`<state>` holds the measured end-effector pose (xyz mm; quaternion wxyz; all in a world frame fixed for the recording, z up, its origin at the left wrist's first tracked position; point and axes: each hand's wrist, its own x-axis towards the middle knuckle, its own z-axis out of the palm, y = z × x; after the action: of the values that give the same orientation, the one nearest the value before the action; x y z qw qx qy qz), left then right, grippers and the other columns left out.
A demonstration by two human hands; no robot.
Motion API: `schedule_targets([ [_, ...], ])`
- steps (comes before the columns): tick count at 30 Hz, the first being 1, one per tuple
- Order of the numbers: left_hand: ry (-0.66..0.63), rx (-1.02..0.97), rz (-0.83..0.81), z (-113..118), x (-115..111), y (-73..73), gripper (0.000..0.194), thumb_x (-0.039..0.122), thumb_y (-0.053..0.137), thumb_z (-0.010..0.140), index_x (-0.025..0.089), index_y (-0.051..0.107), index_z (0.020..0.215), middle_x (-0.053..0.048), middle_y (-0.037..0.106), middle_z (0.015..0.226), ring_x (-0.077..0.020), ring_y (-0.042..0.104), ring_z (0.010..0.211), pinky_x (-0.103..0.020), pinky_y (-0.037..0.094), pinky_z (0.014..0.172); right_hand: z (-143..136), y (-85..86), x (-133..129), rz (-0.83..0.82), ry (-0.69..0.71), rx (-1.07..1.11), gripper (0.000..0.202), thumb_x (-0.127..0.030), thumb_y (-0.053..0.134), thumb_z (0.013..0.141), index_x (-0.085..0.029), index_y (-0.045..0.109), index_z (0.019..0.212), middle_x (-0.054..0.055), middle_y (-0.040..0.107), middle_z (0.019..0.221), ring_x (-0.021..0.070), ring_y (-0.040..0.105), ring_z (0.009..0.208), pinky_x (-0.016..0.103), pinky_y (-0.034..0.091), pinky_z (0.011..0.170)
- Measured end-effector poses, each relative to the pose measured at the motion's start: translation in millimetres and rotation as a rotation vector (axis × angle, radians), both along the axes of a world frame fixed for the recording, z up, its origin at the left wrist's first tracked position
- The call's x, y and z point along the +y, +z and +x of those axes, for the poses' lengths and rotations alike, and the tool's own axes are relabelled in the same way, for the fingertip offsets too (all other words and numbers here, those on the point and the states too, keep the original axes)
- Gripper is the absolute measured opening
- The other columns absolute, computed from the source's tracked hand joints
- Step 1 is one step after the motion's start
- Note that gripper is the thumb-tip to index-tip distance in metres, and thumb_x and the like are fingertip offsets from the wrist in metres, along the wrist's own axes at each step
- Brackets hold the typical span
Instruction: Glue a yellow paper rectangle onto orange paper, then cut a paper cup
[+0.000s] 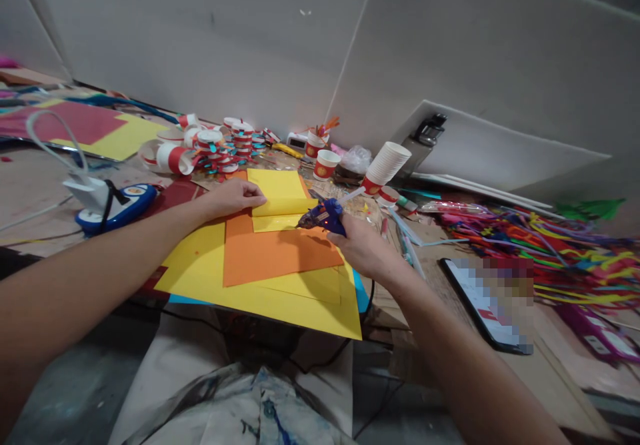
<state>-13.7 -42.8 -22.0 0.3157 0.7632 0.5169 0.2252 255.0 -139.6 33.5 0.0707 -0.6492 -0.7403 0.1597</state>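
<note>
My right hand (363, 242) is wrapped round a blue hot glue gun (323, 217) with a pale glue stick (353, 196) standing out of its back. Its nozzle points left, at the lower part of a small yellow paper (275, 222). With finger and thumb, my left hand (235, 197) pinches the left edge of that paper's raised, folded-back flap (287, 206). Underneath lies an orange sheet (280, 258), which rests on a larger yellow sheet (195, 265). A blue sheet (361, 293) peeks out below. Whether the nozzle touches the paper, I cannot tell.
Red-and-white paper cup rings (210, 148) are heaped at the back left, near a blue power strip (123, 208). Stacked paper cups (385, 165) lean behind my right hand. Rightward lie a phone (475, 305) and a pile of colourful pipe cleaners (550, 245). A board wall (250, 45) closes off the back.
</note>
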Motion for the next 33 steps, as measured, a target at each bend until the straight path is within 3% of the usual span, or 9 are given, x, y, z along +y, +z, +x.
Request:
schedule_targets([
  [8, -0.011, -0.038, -0.011, -1, 2, -3.3, 0.039, 0.053, 0.06, 0.071, 0.015, 0.069, 0.078, -0.002, 0.07, 0.073, -0.0161, 0.059, 0.067, -0.024, 0.04, 0.062, 21, 0.5, 5, 0.081, -0.142, -0.119, 0.024, -0.033, 0.052, 0.087, -0.016, 0.059, 0.101, 0.013, 0.067, 0.099, 0.0243, 0.061, 0.087, 0.028, 0.04, 0.066],
  [22, -0.002, -0.039, -0.025, 0, 0, -1.7, 0.039, 0.053, 0.06, 0.071, 0.015, 0.069, 0.078, -0.003, 0.07, 0.074, -0.0164, 0.06, 0.067, -0.024, 0.04, 0.062, 6, -11.9, 18, 0.136, -0.094, -0.14, 0.027, -0.026, 0.046, 0.089, -0.015, 0.058, 0.109, 0.015, 0.067, 0.105, 0.027, 0.063, 0.095, 0.031, 0.044, 0.073],
  [33, -0.032, 0.011, 0.014, -4, 7, -7.1, 0.038, 0.052, 0.059, 0.074, 0.016, 0.07, 0.08, -0.002, 0.071, 0.075, -0.0169, 0.06, 0.069, -0.024, 0.041, 0.061, 18, -0.8, 1, 0.076, -0.084, -0.228, 0.024, -0.031, 0.046, 0.09, -0.013, 0.058, 0.1, 0.018, 0.067, 0.104, 0.0286, 0.062, 0.098, 0.032, 0.043, 0.075],
])
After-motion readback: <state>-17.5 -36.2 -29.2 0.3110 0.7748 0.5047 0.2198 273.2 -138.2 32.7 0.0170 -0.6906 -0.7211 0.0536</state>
